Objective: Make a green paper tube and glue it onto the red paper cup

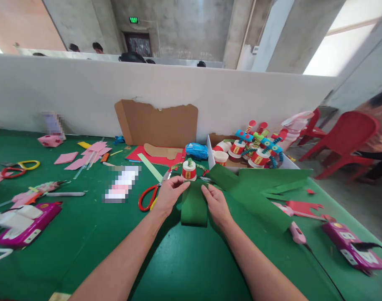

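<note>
Paper strip (194, 209), green, matte, curled, between left hand (171, 193), right hand (216, 202).

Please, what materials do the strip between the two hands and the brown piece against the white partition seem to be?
The green strip: probably thick paper or card, matte; it bends into a smooth curve.

The brown piece: seems to be cardboard, dull and unprinted, with a torn upper edge and a folded left side.
</note>
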Demonstrator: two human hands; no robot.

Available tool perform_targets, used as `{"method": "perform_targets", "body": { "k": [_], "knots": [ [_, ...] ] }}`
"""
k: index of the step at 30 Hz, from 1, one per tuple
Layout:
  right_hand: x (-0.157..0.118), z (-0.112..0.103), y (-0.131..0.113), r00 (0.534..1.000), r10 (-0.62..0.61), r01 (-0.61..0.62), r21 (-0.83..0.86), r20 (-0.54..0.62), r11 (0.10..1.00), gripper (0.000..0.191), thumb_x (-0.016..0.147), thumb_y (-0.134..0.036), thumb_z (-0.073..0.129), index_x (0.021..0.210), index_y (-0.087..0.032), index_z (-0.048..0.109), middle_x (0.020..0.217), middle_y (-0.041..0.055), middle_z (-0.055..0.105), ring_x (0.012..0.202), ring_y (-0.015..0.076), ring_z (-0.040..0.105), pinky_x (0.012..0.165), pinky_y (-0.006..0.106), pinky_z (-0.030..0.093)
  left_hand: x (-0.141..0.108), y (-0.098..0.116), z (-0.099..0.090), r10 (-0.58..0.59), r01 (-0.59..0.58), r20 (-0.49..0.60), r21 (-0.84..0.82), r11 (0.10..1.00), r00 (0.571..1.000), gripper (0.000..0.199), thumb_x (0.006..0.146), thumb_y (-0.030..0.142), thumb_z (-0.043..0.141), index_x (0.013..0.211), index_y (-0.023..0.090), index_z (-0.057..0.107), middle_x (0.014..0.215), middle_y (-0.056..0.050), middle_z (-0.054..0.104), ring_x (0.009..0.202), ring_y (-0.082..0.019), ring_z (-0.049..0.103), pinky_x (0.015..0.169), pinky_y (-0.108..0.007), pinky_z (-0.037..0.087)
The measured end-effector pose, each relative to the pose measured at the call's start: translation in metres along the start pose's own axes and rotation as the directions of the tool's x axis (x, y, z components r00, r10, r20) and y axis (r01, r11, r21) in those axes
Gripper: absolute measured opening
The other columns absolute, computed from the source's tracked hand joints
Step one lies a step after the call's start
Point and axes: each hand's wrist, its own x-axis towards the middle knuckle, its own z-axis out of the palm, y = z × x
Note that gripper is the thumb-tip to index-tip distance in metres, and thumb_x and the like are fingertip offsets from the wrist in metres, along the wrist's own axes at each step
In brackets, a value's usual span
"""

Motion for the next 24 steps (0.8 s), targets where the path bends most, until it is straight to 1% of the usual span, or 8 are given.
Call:
{"method": "perform_targets", "body": {
  "k": [4,8,10,17,21,24],
  "knots": [
    [0.0,0.001,-0.001,1.0,0.011,-0.011,-0.005,-0.001,1.0,0.04,0.073,-0.057,0.068,0.09,-0.02,0.072,0.085,0.0028,0.072,0.079,0.021,0.064,0.068,0.032,0.052,0.002,-0.002,-0.002,0.029,-0.029,-0.016,0.02,0.999,0.999,0.035,0.051,0.043,0.081,0.065,0.017,0.063,0.062,0.005,0.057,0.061,-0.009,0.049,0.06,-0.023,0.041],
    [0.0,0.001,-0.001,1.0,0.013,-0.013,-0.019,-0.014,1.0,0.043,0.072,-0.059,0.068,0.09,-0.02,0.072,0.084,0.0032,0.073,0.077,0.0216,0.064,0.068,0.032,0.052,0.004,-0.006,-0.004,0.078,-0.076,-0.014,0.083,0.994,0.997,0.031,0.056,0.043,0.078,0.066,0.017,0.064,0.064,0.003,0.06,0.062,-0.011,0.051,0.061,-0.025,0.042],
    [0.0,0.001,0.0,1.0,0.017,-0.017,-0.011,-0.019,1.0,0.043,0.071,-0.059,0.068,0.089,-0.02,0.072,0.084,0.0034,0.073,0.078,0.0219,0.064,0.068,0.032,0.052,0.005,-0.007,-0.005,0.088,-0.085,-0.022,0.097,0.992,0.996,0.029,0.056,0.041,0.077,0.065,0.017,0.065,0.064,0.003,0.061,0.062,-0.011,0.051,0.061,-0.025,0.042],
    [-0.001,0.003,0.002,0.998,0.049,-0.047,0.059,-0.034,0.997,0.04,0.071,-0.058,0.069,0.085,-0.021,0.071,0.081,0.0032,0.072,0.078,0.0215,0.065,0.07,0.033,0.053,0.006,-0.012,-0.006,0.069,-0.066,-0.031,0.088,0.994,0.997,0.027,0.055,0.039,0.08,0.065,0.017,0.066,0.061,0.003,0.062,0.06,-0.011,0.052,0.06,-0.024,0.043],
    [0.0,0.003,0.005,0.998,0.035,-0.032,0.07,-0.044,0.997,0.039,0.071,-0.057,0.069,0.084,-0.021,0.07,0.082,0.0025,0.072,0.08,0.0208,0.064,0.072,0.032,0.053,0.008,-0.017,-0.01,0.066,-0.066,0.005,0.062,0.996,0.998,0.027,0.058,0.039,0.08,0.067,0.018,0.067,0.064,0.003,0.063,0.062,-0.011,0.054,0.062,-0.024,0.043],
    [0.001,0.003,0.007,0.997,0.041,-0.038,0.055,-0.062,0.998,0.039,0.071,-0.058,0.069,0.082,-0.021,0.069,0.081,0.0025,0.072,0.078,0.0208,0.064,0.07,0.032,0.052,0.008,-0.019,-0.012,0.052,-0.053,0.025,0.04,0.998,0.998,0.028,0.058,0.04,0.08,0.068,0.018,0.067,0.067,0.002,0.066,0.065,-0.012,0.057,0.064,-0.025,0.046]
  ]
}}
